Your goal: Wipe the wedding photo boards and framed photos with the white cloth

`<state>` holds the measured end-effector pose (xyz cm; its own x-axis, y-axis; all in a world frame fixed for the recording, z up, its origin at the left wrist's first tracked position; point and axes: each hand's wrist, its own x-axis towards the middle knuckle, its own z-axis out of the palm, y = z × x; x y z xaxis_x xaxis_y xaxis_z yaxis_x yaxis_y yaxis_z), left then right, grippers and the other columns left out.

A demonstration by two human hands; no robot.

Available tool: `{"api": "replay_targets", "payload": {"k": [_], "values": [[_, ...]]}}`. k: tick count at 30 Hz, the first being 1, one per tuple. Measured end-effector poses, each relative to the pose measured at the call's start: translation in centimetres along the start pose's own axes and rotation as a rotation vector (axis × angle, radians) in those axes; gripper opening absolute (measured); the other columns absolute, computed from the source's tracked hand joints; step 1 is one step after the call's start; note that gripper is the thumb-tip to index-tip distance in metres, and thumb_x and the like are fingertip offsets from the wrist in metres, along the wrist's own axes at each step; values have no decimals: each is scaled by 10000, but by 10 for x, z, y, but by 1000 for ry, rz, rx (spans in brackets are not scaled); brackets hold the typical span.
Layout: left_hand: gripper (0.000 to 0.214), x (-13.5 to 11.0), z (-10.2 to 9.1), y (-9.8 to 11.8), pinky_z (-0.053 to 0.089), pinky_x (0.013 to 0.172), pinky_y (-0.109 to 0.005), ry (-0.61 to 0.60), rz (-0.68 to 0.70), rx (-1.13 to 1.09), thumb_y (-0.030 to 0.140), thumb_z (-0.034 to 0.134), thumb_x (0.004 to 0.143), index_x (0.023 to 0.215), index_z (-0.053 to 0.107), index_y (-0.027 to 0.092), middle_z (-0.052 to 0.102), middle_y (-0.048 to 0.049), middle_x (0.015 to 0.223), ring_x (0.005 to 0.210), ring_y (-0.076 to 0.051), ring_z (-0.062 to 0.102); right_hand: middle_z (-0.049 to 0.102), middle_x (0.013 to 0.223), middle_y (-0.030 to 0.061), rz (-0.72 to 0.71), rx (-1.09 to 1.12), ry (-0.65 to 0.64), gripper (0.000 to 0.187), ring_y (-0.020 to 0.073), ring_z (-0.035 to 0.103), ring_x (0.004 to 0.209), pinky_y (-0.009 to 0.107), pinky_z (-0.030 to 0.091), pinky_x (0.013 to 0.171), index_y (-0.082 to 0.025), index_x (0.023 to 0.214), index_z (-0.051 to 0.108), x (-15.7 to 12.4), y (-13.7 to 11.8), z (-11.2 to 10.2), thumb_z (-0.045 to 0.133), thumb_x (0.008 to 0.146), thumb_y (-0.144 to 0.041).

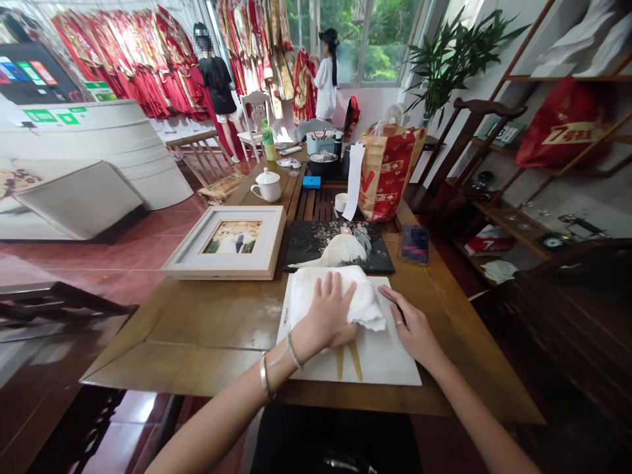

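A white flat panel (395,362) with two tan strips near its front edge lies on the wooden table. On its upper part rests a bunched white cloth (368,306). My left hand (328,313) lies flat on this cloth with its fingers spread, pressing it against the panel. At the panel's right edge, my right hand (407,322) has its fingers bent around the border; their undersides are hidden. Just beyond the panel is a dark wedding photo print (340,247). To the left stands a pale wood framed photo (224,242), lying face up.
Farther along the table (197,336) are a lidded white cup (268,185), a blue box (311,182), a green bottle (268,139) and a red-and-tan paper bag (388,171). A small dark card (415,244) sits right. Two people stand near hanging red garments (128,59).
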<state>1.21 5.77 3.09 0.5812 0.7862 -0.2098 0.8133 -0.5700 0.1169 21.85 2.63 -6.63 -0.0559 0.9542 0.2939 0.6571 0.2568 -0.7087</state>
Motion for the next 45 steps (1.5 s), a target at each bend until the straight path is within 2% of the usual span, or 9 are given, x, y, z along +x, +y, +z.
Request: {"api": "replay_targets", "payload": {"k": [5,13,17,25,29,32,36,41,45], "values": [[848,1,16,27,99,1096,-625,80,-1,82,425,591,784,1444,254,12,174,-306,1503,1404,-426,84,585,1332,101,11,11,6,418,231,535,1250,429,450,1031,-222,1336,467,1,1,0,349,936,-248],[951,-69,64,76,107,1065,-678,245,211,282,661,562,693,1415,379,69,309,-251,1478,1383,-452,166,553,1365,111,15,52,-3,401,227,508,1275,442,412,1068,-211,1303,503,0,-3,-2,348,945,-300],[1021,-79,69,84,119,1051,-684,258,206,318,707,604,632,1420,384,96,337,-246,1465,1370,-463,194,563,1355,103,43,67,5,397,230,510,1272,451,405,1070,-219,1294,514,2,-5,-3,355,943,-318],[942,-7,37,73,178,1050,-659,106,0,341,639,514,770,1460,263,49,260,-265,1493,1386,-440,174,555,1372,77,90,247,5,455,237,554,1228,371,463,1007,-235,1326,497,2,2,-7,456,878,-301],[898,30,30,59,190,1039,-660,133,-47,303,604,483,806,1456,253,28,265,-288,1482,1376,-437,210,557,1372,58,89,276,22,527,247,552,1229,356,481,974,-238,1395,431,1,2,-7,426,868,-260],[891,35,31,56,170,1045,-660,155,-35,305,577,490,809,1458,239,21,257,-290,1485,1383,-434,189,563,1367,45,93,278,23,534,251,563,1216,362,487,967,-249,1411,414,1,1,-6,414,878,-268],[969,9,39,63,149,1054,-665,175,8,336,621,542,758,1453,249,13,258,-293,1483,1383,-449,172,530,1396,55,94,271,29,536,252,512,1269,386,442,1032,-230,1389,455,0,3,-5,447,857,-296],[1029,-55,61,77,144,1057,-668,249,201,338,679,595,668,1429,332,39,298,-265,1477,1378,-466,163,495,1421,75,116,237,-24,486,230,447,1324,412,356,1109,-214,1371,482,0,0,-4,394,920,-375],[936,-83,64,75,234,1034,-615,242,340,291,676,557,723,1419,362,82,352,-261,1451,1353,-435,270,482,1434,60,134,197,-10,464,224,427,1339,435,317,1131,-237,1355,499,2,-5,-4,366,943,-403]]}}
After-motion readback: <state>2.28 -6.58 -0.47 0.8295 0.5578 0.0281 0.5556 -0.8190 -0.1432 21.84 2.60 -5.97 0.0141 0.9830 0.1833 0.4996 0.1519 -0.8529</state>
